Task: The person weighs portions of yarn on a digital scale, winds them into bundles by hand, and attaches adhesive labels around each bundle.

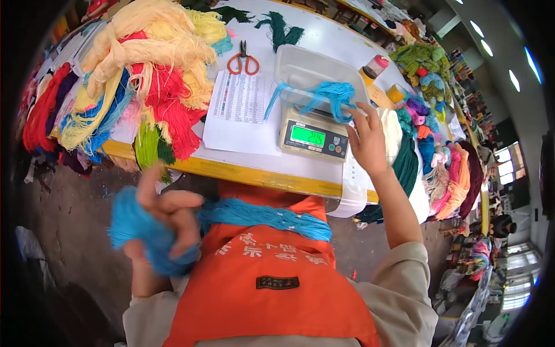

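A bulky skein of bright blue yarn (130,217) is gripped in my left hand (179,217), low in front of the table and smeared by motion. From that side, a long blue hank (266,218) stretches across the front of my red apron. My right hand (370,139) reaches to the right edge of a clear plastic tray (306,62), its fingers apart and curved. Its fingertips are by a small bundle of blue yarn (332,95) lying in the tray; whether they touch it is unclear. Beneath the tray stands a digital scale (315,139) with a lit green display.
Printed sheets (237,104) and red-handled scissors (243,61) lie left of the scale. Piled colourful yarn (156,52) hangs over the table's left edge. A pink-capped bottle (376,66) and more hanks (451,179) are at right. The yellow table edge (254,176) runs before me.
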A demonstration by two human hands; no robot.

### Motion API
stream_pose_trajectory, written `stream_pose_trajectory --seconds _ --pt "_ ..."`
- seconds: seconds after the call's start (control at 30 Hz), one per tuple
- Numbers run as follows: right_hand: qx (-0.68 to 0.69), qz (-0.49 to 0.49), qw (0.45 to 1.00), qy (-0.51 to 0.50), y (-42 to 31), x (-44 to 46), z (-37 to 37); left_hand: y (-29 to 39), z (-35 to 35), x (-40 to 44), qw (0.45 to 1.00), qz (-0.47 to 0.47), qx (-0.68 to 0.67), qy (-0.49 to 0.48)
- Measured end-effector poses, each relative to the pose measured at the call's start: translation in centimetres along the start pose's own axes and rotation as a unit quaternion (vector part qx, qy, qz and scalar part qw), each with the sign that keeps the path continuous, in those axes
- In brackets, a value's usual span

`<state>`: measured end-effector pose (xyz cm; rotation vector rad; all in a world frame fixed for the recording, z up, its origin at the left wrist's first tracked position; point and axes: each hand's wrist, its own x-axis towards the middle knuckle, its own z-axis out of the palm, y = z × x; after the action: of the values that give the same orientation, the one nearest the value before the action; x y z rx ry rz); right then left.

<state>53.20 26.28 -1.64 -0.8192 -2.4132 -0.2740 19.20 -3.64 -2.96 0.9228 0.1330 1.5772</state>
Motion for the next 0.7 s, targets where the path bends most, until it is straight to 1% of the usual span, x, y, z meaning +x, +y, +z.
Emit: stream_pose_trajectory --seconds 0.03,0.07,0.13,0.2,0.23,0.27,0.33,0.4,0.5,0.6,0.63,0.7 --pt "0.011 0.032 0.999 0.002 -0.3 -0.3 -0.2 -0.1 -0.5 1.2 0.985 -0.058 0.144 -0.074" --pt "0.022 0.041 0.999 0.001 -0.1 -0.7 -0.1 -0.4 -0.7 1.9 0.941 -0.115 0.283 -0.145" --pt "0.019 0.039 0.999 0.011 -0.2 -0.9 -0.4 -3.8 3.4 2.3 0.977 -0.134 0.164 0.007" --pt "0.017 0.037 0.999 0.021 -0.4 -0.9 -0.6 -5.2 3.9 3.0 0.949 -0.215 0.222 -0.060" --pt "0.012 0.040 0.999 0.017 -0.5 -0.9 -0.6 -5.6 4.6 3.9 0.931 -0.205 0.285 -0.100" --pt "0.008 0.044 0.999 0.013 -0.6 -0.9 -0.6 -6.0 4.8 4.2 0.931 -0.204 0.286 -0.100" --pt "-0.006 0.041 0.999 0.015 -0.4 -0.8 -0.2 -7.2 4.6 4.3 0.899 -0.216 0.331 -0.186" --pt "-0.016 0.042 0.999 0.019 -0.3 -0.5 0.4 -7.9 5.2 3.9 0.903 -0.217 0.323 -0.182" --pt "-0.109 0.064 0.992 0.006 -0.9 -0.1 1.3 -7.8 5.9 3.8 0.901 -0.238 0.314 -0.181" --pt "-0.133 0.049 0.990 -0.002 -0.7 -0.3 1.8 -7.7 5.9 3.7 0.894 -0.234 0.337 -0.182" --pt "-0.131 0.053 0.990 -0.001 -0.6 -0.5 1.7 -7.5 5.9 3.7 0.893 -0.232 0.353 -0.156" --pt "0.015 0.057 0.997 0.057 -0.2 -0.9 0.5 -7.5 5.7 3.7 0.898 -0.211 0.374 -0.095"
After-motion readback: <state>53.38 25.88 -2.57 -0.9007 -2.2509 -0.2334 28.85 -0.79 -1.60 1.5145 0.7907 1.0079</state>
